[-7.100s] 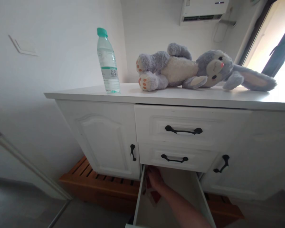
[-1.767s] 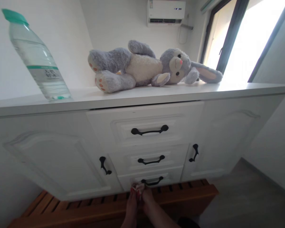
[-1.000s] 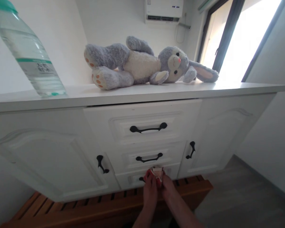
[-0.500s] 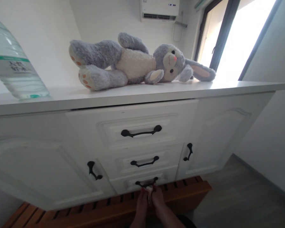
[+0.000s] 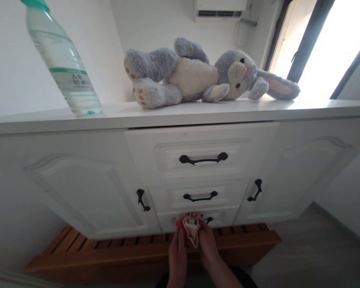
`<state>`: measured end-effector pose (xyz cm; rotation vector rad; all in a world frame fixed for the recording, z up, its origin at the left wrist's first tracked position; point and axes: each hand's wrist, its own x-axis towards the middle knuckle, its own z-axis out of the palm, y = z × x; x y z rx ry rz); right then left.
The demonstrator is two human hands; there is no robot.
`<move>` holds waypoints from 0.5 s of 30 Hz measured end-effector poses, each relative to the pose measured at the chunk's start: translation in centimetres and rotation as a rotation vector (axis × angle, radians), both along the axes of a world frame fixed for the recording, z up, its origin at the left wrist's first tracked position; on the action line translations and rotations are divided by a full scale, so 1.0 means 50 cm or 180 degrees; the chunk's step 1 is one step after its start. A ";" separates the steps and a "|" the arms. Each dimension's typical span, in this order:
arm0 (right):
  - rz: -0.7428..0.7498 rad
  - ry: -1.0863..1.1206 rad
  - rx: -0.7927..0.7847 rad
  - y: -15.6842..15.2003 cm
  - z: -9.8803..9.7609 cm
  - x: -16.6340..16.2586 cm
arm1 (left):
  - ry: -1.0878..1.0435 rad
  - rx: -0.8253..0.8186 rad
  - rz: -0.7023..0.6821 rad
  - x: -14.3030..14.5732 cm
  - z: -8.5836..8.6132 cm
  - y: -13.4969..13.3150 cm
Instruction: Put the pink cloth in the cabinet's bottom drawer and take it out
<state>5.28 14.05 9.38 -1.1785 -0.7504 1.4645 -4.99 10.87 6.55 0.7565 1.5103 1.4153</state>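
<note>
A clear water bottle (image 5: 66, 66) with a green cap stands at the left end of a white cabinet top (image 5: 180, 114), leaning in the wide-angle view, while a grey and cream stuffed rabbit (image 5: 198, 74) lies on its side to the bottle's right, feet toward the bottle and long ears stretched toward the bright window (image 5: 327, 44). Below the top, a left cabinet door (image 5: 78, 184) with a black handle gives way to a stack of three shut drawers, the top drawer (image 5: 202, 154), the middle drawer (image 5: 201, 196) and the bottom drawer (image 5: 204, 219), then a right cabinet door (image 5: 291, 172). The cabinet rests on a slatted wooden platform (image 5: 150, 248). At the bottom centre, just in front of the bottom drawer, a person's left hand (image 5: 177, 256) and right hand (image 5: 207, 250) rise side by side, fingers curled and pinching a small red and cream piece of cloth (image 5: 192, 231) between them. The cloth sits directly above and between both sets of fingertips, its longer side running roughly up and down, bunched at the top and hanging toward the palms. Both hands appear equally close to it, each gripping one edge, left on the left edge and right on the right. An air conditioner (image 5: 219, 6) is mounted high on the far wall.
</note>
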 end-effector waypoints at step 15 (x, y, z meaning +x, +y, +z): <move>0.1461 -0.4758 0.0908 0.048 -0.035 0.003 | -0.0941 -0.0659 0.0101 0.011 -0.092 -0.091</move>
